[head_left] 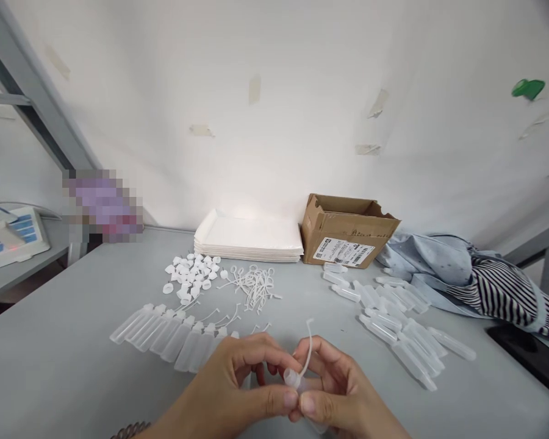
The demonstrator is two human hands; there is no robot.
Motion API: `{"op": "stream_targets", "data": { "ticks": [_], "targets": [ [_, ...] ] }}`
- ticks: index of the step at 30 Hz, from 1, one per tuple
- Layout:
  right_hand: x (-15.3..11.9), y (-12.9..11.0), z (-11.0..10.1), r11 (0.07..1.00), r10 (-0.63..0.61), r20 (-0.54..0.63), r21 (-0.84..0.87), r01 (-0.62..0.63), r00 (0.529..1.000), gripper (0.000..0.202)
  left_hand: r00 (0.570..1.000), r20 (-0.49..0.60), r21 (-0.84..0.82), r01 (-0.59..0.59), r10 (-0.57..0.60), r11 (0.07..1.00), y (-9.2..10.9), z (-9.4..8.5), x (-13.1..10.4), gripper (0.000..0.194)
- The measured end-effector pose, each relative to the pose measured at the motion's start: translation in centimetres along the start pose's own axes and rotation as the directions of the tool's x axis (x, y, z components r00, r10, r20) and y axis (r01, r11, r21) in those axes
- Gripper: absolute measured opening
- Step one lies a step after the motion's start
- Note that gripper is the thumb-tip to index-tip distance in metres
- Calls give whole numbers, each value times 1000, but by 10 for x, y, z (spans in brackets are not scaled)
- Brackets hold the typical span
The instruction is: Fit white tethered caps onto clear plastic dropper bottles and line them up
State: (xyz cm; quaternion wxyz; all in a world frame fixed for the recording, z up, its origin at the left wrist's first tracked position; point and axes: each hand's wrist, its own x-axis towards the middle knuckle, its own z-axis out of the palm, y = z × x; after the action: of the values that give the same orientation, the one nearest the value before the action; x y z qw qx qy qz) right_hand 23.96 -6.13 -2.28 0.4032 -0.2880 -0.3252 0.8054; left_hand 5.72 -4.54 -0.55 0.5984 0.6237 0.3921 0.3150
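One plastic bottle (pixel 292 378), pinched narrowly near its neck by left hand (pixel 249 375) and right hand (pixel 341 384), loose caps (pixel 191 278) beyond the grip; thin strap (pixel 309 349) could be dislodged by uneven squeezing.

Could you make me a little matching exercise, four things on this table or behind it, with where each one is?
1. brown cardboard box
2. small white plastic caps
3. green plastic object
4. translucent plastic tube with a thin strap

A. up on the white wall
B. between the fingers of the left hand and right hand
C. right of the stacked white trays
D. left of the tangled white straps

Pairs: 1-C, 2-D, 3-A, 4-B
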Motion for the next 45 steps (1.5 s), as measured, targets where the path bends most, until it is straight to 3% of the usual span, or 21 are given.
{"op": "stream_targets", "data": {
  "ticks": [6, 11, 15, 17, 19, 22, 24, 27, 35, 38, 45],
  "targets": [
    [2, 2, 0, 1000, 21, 24, 13, -21, 999, 35, 997, 4, -25, 76, -76, 997, 5, -4, 0, 15],
    [-1, -2, 3, 996, 69, -70, -54, -73, 995, 39, 987, -100, 31, 126, -122, 992, 11, -5, 1, 9],
    [-1, -2, 5, 993, 22, -159, -109, -40, 987, 28, 971, -188, 132, 173, -147, 976, 15, -4, -1, 25],
    [-1, -2, 5, 992, 17, -173, -120, -38, 985, 27, 970, -226, 254, 153, -95, 955, 14, -3, -3, 25],
    [0, -3, 5, 990, 29, -181, -129, -53, 983, 28, 979, -191, 386, 7, 73, 922, 11, -2, -5, 16],
    [2, -7, 4, 988, 36, -222, -142, -69, 974, 26, 926, -45, 559, -288, 375, 778, 7, 0, -6, 24],
    [2, -8, 3, 988, 16, -241, -143, -52, 971, 23, 881, 49, 670, -378, 470, 639, 6, 1, -6, 42],
    [1, -7, 3, 991, -36, -238, -133, 4, 971, 20, 837, 141, 790, -417, 528, 450, 5, 5, -5, 53],
    [-4, 13, 11, 998, 40, -139, -48, -47, 989, 30, 664, 247, 919, -392, 706, 47, 0, 14, -5, 30],
    [-4, 13, 13, 999, 28, -168, -34, -34, 985, 28, 658, 244, 936, -353, 712, 5, -4, 16, -6, 29],
    [-3, 7, 13, 1000, 11, -171, 15, -9, 985, 22, 598, 174, 943, -331, 782, 43, -14, 22, -5, 46]
  ]
}}
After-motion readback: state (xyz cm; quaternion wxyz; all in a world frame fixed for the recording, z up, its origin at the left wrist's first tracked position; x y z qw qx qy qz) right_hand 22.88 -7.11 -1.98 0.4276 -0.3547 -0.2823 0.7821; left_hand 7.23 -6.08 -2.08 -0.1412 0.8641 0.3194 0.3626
